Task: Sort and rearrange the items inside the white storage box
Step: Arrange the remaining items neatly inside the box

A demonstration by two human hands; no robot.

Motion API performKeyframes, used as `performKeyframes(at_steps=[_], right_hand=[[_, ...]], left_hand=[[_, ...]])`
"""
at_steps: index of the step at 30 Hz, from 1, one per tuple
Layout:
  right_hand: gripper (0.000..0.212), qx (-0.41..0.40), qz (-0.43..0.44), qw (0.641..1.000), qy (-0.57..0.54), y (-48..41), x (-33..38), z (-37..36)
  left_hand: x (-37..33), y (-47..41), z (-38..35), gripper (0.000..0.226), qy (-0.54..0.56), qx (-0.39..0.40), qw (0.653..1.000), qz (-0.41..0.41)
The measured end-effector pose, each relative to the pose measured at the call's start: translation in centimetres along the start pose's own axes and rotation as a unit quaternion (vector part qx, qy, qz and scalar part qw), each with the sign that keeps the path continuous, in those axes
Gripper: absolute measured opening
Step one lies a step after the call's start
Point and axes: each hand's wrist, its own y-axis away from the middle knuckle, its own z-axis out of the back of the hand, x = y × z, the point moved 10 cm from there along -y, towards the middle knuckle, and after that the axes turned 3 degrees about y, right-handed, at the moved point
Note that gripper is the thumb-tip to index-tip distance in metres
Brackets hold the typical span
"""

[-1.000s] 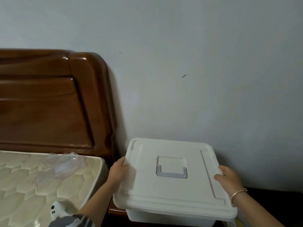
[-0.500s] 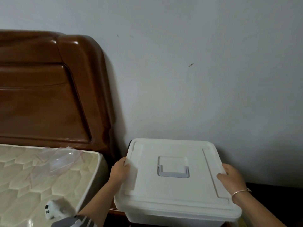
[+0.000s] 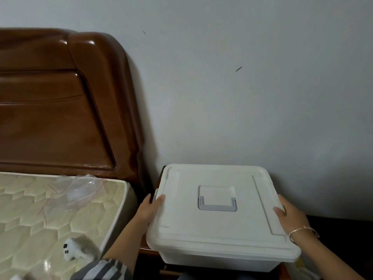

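The white storage box (image 3: 220, 253) stands against the wall with its lid (image 3: 218, 225) closed, so its contents are hidden. A grey handle (image 3: 217, 205) lies flat in a recess in the lid's middle. My left hand (image 3: 150, 209) grips the lid's left edge, thumb on top and fingers curled down the side. My right hand (image 3: 290, 217) grips the right edge the same way, with a thin bracelet on its wrist.
A bare quilted mattress (image 3: 40, 223) lies to the left under a dark wooden headboard (image 3: 60, 110). On it are a crumpled clear plastic bag (image 3: 80, 190) and a small white-and-grey object (image 3: 74, 249). A dark surface (image 3: 339, 229) extends right of the box.
The view has shifted a little. Both hands stay on the lid's edges, and the lid remains closed on the box.
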Motion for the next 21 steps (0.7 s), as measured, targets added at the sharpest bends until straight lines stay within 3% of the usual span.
performKeyframes(at_steps=[2, 4, 8, 10, 12, 16, 18, 21], right_hand=[[0.062, 0.019, -0.049, 0.996, -0.069, -0.3, -1.0, -0.3], [0.071, 0.039, -0.105, 0.984, -0.136, -0.7, -1.8, -0.9], [0.073, 0.062, -0.184, 0.964, -0.181, -1.1, -3.4, -2.1], [0.066, 0.06, -0.173, 0.97, -0.16, -1.6, -3.5, -2.2], [0.062, 0.047, -0.162, 0.976, -0.141, -1.9, -3.6, -2.1], [0.062, 0.027, -0.15, 0.983, -0.101, -2.1, -3.4, -1.8], [0.062, 0.014, -0.144, 0.987, -0.073, -2.2, -3.2, -1.4], [0.066, -0.006, -0.133, 0.991, -0.018, -2.2, -2.6, -0.8]], left_hand=[[1.3, -0.3, 0.0, 0.081, -0.001, 0.013, 0.999, 0.047], [1.4, -0.3, 0.0, 0.072, 0.002, 0.014, 0.998, 0.058], [-0.4, 0.3, 1.1, 0.056, -0.115, -0.078, 0.99, -0.003], [-2.6, 1.5, 1.2, 0.049, -0.241, -0.132, 0.959, -0.072], [-4.5, 2.6, 0.6, 0.041, -0.372, -0.171, 0.904, -0.123], [-5.6, 2.6, -1.5, 0.03, -0.532, -0.175, 0.821, -0.113], [-5.5, 2.1, -2.1, 0.031, -0.568, -0.168, 0.799, -0.102], [-5.4, 2.0, -2.1, 0.027, -0.566, -0.184, 0.798, -0.089]])
